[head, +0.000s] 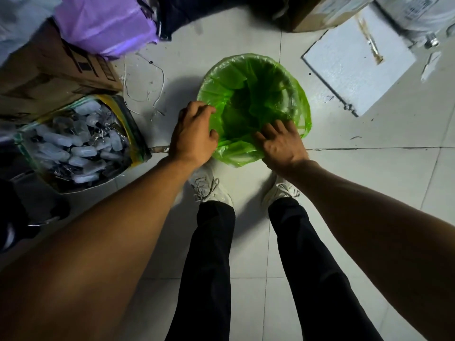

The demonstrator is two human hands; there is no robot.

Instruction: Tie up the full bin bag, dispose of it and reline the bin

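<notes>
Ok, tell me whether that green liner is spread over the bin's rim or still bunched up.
Spread. The green liner lies open inside the bin, its edge folded over the rim all round; the left hand and right hand press it at the near edge.

One round bin [294, 82] stands on the floor with one green liner [248, 94] in it. Two hands show, the left hand [193, 134] and the right hand [280, 143]. Two pale shoes [209, 188] show below, and one purple bag [103, 23] lies far left.
</notes>
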